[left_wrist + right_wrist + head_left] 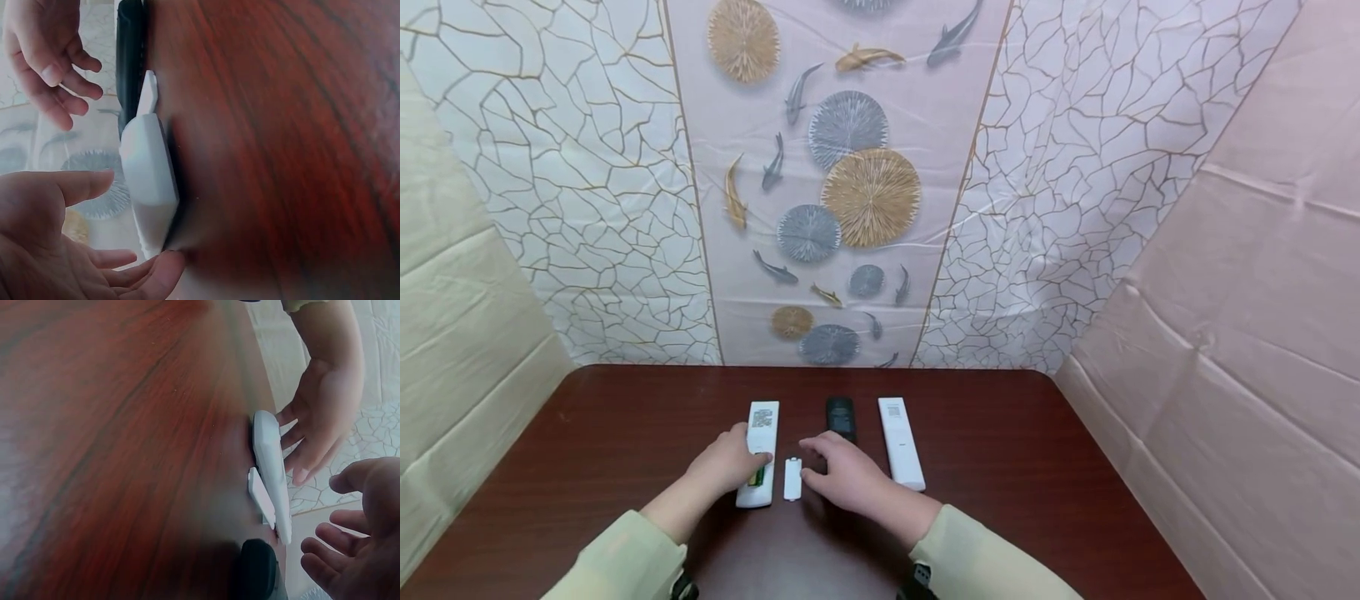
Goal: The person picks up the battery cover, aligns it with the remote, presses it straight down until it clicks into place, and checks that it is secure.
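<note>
A white remote point(763, 442) lies face down with its battery bay uncovered, a green battery point(756, 477) showing. The left hand point(722, 462) is over its left side, thumb above the bay; in the left wrist view that hand point(81, 244) has loose fingers around the remote point(149, 169), and contact is hard to tell. Just right of the remote lies the small white cover point(793, 479). Beside the cover, the right hand point(850, 475) hovers with relaxed fingers, holding nothing; the right wrist view shows this hand point(356, 537) apart from the cover point(260, 497).
A black remote point(841, 417) lies behind the right hand, partly hidden by it. Farther right, a second white remote point(902, 446) lies face down. The dark red table point(1000, 433) meets patterned cloth at its back edge.
</note>
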Available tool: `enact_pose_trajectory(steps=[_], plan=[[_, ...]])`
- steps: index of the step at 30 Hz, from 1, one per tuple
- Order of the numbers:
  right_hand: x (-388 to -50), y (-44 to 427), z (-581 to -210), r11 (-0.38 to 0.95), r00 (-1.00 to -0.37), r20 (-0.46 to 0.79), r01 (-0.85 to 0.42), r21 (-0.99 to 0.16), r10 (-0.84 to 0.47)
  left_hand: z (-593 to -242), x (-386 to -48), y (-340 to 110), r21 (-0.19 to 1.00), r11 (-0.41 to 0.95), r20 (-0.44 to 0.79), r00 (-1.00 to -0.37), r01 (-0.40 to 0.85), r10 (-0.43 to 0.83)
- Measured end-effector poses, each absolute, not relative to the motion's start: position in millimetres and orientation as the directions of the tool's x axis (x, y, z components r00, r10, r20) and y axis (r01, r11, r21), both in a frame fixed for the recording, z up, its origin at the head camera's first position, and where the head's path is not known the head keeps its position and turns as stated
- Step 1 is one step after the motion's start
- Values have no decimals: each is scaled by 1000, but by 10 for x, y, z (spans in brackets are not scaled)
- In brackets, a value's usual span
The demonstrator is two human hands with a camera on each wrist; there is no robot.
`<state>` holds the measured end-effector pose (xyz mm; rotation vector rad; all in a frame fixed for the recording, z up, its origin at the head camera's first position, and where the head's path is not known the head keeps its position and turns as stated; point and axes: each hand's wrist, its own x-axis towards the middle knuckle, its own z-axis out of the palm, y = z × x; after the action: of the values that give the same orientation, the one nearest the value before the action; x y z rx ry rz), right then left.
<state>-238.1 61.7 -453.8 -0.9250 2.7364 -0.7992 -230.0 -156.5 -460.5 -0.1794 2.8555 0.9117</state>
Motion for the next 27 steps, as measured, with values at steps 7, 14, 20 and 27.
enact_pose_trajectory(steps=[7,14,20,27], plan=[[-2426,446,-4568,700,-764,11,-596,-394,-645,-4600,-2386,-1573,535,826,-185,-979,-178,-91],[-2466,342,-4652,751,-768,-15,-623,-220,-641,-4572,-2411,-1549,503,844,-192,-976,-186,-100],[-2480,314,-4690,762,-766,-39,-631,-143,-642,-4573,-2420,-1538,503,844,-201,-975,-187,-96],[-2486,276,-4725,758,-758,-51,-644,-101,-650,-4580,-2429,-1540,539,820,-207,-974,-192,-92]])
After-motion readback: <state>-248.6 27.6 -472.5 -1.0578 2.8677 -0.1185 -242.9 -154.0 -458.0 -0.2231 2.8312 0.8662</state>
